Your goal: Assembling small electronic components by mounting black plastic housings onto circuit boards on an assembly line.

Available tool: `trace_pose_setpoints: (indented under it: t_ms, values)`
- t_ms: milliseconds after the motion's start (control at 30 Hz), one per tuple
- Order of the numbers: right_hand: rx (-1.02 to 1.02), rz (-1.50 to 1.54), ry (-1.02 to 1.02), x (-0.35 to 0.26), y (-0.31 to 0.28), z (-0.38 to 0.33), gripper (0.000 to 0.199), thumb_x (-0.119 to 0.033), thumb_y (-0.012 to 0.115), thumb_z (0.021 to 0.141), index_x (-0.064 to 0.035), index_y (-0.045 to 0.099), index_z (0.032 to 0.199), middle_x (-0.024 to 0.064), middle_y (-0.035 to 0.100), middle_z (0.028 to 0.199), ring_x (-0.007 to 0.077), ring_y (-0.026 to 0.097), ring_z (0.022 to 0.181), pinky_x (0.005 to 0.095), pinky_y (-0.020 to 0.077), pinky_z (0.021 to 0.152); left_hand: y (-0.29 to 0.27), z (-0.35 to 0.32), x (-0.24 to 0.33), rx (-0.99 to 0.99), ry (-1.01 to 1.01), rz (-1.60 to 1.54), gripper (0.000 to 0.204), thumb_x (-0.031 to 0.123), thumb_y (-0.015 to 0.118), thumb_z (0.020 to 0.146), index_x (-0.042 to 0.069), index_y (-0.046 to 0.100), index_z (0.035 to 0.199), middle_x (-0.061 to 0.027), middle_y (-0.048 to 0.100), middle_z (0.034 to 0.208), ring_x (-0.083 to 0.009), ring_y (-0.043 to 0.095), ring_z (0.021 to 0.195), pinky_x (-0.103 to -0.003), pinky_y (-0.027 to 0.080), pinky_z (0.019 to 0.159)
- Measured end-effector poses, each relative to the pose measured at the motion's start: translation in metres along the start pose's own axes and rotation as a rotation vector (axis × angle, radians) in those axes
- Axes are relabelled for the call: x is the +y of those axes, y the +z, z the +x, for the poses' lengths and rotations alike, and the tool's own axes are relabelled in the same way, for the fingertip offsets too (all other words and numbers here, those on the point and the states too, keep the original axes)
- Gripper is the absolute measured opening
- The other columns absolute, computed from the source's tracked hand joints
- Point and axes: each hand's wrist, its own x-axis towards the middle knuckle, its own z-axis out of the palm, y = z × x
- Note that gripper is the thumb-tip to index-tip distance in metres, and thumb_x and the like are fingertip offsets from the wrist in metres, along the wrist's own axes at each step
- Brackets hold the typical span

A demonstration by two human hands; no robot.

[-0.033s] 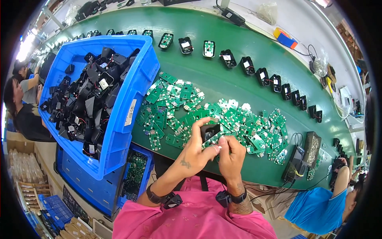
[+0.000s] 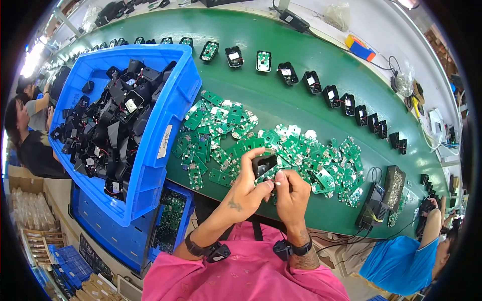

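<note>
The held case (image 2: 264, 165) looks like smooth black plastic, dark and slightly shiny inside. The boards (image 2: 251, 145) have a smooth green coating with bright metallic-looking parts. Glossy green covers the surface (image 2: 311, 113), which throws back soft reflections. The tub (image 2: 179, 93) is smooth blue plastic, its label (image 2: 164, 141) paper-like; the shirt (image 2: 246, 271), pink cloth.
</note>
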Motion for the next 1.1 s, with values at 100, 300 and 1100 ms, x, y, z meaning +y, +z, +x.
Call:
trace_pose_setpoints:
  t_ms: [100,300,1100]
  values:
    - [0.074,0.014,0.166,-0.013,-0.005,0.003,0.008,0.0,0.066,0.09,0.0029,0.066,0.098,0.0043,0.065,0.08,0.0062,0.056,0.064,0.0213,0.0414,0.053,-0.001,0.001,-0.007,0.04,0.029,-0.039,0.059,-0.001,0.05,0.089,0.005,0.023,0.142,-0.0126,0.052,0.104,-0.013,0.055,0.073,-0.029,0.047,0.062]
    - [-0.149,0.481,0.257,-0.03,-0.016,0.002,0.017,0.004,0.064,0.091,0.0045,0.07,0.107,0.0066,0.065,0.085,0.0068,0.058,0.061,0.0193,0.0415,0.047,-0.003,0.004,-0.009,-0.035,0.009,0.052,0.056,0.001,0.05,0.09,0.006,0.025,0.139,-0.0117,0.051,0.102,-0.0123,0.054,0.073,-0.028,0.047,0.062]
    - [-0.34,-0.015,0.008,-0.043,-0.046,0.018,0.005,-0.002,0.069,0.083,0.0018,0.066,0.084,0.0086,0.06,0.068,0.0183,0.057,0.058,0.0303,0.0415,0.053,-0.004,-0.002,0.014,-0.031,0.199,0.298,0.067,-0.004,0.051,0.077,0.004,0.029,0.141,-0.0115,0.049,0.117,-0.0172,0.053,0.094,-0.031,0.046,0.086]
